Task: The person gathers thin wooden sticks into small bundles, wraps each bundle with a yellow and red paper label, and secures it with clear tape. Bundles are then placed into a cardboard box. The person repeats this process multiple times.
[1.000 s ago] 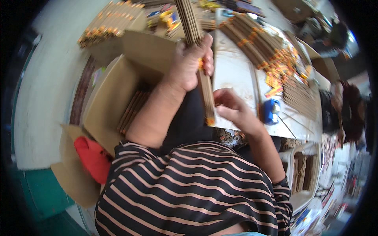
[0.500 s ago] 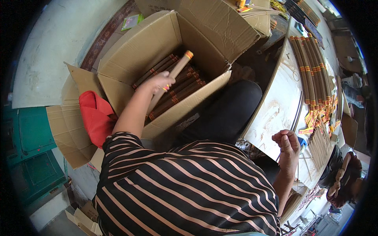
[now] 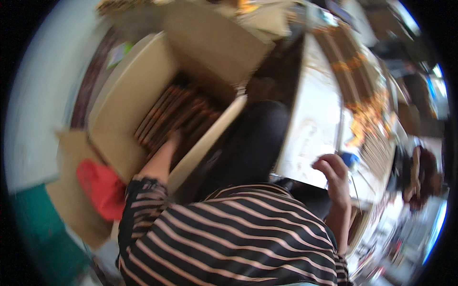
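Observation:
My left hand (image 3: 174,139) reaches down into a cardboard box (image 3: 200,152), among stacked brown bundles (image 3: 162,112) that look like incense sticks with red and yellow bands. Blur and the bundles hide its fingers, so whether it still holds one cannot be told. My right hand (image 3: 333,169) hovers over the near edge of the white table (image 3: 305,152), fingers curled in and nothing visible in them. Just beyond it sits a small blue object (image 3: 349,159). Everything is smeared by motion.
More banded bundles (image 3: 346,62) lie on the table, near a heap of yellow-orange bands (image 3: 367,119) and loose sticks (image 3: 377,151). Red cloth (image 3: 100,189) hangs by the box's left flap. My dark-clad knee (image 3: 262,124) stands between box and table. Another person (image 3: 420,176) is at far right.
My left hand has gone down into the box; the bundle it held above the stack no longer shows in it. The view has shifted, and my right hand stays by the table, curled.

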A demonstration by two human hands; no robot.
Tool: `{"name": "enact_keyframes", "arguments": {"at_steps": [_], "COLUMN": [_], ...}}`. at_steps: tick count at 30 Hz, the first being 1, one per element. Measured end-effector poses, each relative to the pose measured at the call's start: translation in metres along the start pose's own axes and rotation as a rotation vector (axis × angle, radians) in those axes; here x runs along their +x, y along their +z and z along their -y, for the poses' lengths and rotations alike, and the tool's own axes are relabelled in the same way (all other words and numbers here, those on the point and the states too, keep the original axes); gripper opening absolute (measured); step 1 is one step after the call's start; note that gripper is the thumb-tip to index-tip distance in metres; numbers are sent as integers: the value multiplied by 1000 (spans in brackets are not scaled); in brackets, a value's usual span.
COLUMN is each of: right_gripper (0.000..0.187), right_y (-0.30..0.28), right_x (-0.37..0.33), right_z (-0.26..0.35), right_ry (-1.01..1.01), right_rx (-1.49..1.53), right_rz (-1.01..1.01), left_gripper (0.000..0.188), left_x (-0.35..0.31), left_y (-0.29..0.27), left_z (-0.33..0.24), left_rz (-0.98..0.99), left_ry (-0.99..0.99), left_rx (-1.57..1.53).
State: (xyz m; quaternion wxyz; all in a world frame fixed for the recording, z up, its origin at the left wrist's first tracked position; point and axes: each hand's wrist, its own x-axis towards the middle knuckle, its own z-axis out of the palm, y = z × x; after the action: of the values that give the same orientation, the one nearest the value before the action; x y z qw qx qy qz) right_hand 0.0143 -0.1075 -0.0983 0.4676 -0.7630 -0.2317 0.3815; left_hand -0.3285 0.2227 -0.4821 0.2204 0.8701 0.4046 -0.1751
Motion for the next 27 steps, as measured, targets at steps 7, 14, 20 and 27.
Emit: {"name": "enact_keyframes", "arguments": {"at_steps": [7, 14, 20, 27], "right_gripper": [21, 22, 42, 57], "right_y": [-56, -206, -268, -248], "right_x": [-4, 3, -33, -70], "right_z": [-2, -83, -138, -151], "right_ry": [-77, -151, 208, 209], "right_rx": [25, -729, -1103, -1087], "right_rz": [-39, -646, -626, -438], "left_gripper": [42, 21, 14, 12], "left_x": [21, -4, -56, -70], "left_y": [2, -165, -230, -206], "left_z": [57, -72, -195, -285], "left_rz": [7, -592, -865, -675], "left_ry": [-22, -114, 195, 346], "left_rx": [-275, -1282, -1207, -1232]}}
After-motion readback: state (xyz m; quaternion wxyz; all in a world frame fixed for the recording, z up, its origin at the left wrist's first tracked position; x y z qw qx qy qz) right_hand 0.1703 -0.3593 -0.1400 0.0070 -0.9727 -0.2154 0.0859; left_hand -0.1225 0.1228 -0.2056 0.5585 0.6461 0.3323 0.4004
